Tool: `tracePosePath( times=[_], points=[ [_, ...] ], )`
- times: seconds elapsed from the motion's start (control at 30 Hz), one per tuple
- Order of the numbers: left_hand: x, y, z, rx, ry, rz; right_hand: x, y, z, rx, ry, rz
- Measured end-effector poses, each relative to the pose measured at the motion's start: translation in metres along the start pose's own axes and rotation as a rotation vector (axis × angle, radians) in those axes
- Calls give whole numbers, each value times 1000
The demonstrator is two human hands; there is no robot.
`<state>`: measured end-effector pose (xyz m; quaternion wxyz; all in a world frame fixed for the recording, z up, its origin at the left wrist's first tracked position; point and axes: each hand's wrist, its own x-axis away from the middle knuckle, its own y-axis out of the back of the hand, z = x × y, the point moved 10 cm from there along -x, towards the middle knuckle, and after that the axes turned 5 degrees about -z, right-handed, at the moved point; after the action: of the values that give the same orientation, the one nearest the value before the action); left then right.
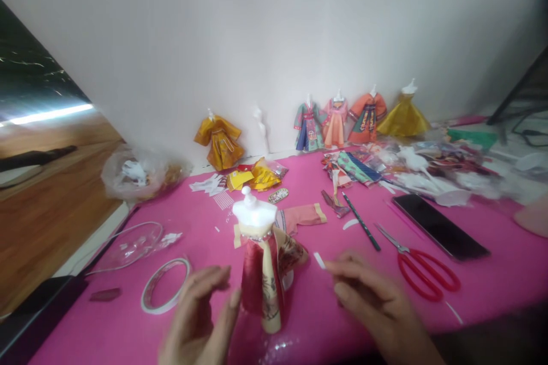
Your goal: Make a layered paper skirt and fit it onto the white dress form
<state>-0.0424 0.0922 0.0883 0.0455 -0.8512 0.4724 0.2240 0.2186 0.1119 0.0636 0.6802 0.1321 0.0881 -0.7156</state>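
A small white dress form (256,214) stands upright on the pink table cover, dressed in a red and cream skirt (253,274) with a beaded waist. Just left of the skirt is my left hand (205,313), its thumb and fingers apart with nothing between them. On the other side, my right hand (368,291) pinches a short white strip of tape (319,260) between thumb and fingertips. Behind the dress form lies a pink doll garment (302,215) with cream cuffs.
A tape roll (166,285) lies at left. Red-handled scissors (422,274), a dark pencil (362,221) and a phone (440,225) lie at right. Several dressed doll forms, one an orange robe (369,117), stand along the wall. Bagged pieces (428,165) pile up at back right.
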Motion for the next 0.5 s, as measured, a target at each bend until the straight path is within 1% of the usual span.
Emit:
tracePosePath(
  times=[0.03, 0.07, 0.17, 0.23, 0.33, 0.4, 0.5],
  points=[
    [-10, -2, 3, -12, 37, 13, 1, -1, -2, -13, -2, -10],
    [-19, -7, 5, -3, 61, 55, 2, -3, -4, -22, -1, -21],
    [-36, -34, 9, 61, 125, 212, 3, -12, -8, -32, 13, -55],
    [-41, -49, 8, 110, 148, 274, 2, -17, -8, -30, 24, -80],
    [-44, -67, -2, 175, 136, 348, 0, -20, -5, 7, 60, -125],
    [-44, -75, -9, 199, 134, 399, -2, -23, 0, 55, 102, -140],
    [-45, -79, -13, 190, 128, 421, -5, -30, 4, 116, 138, -165]
  ],
)
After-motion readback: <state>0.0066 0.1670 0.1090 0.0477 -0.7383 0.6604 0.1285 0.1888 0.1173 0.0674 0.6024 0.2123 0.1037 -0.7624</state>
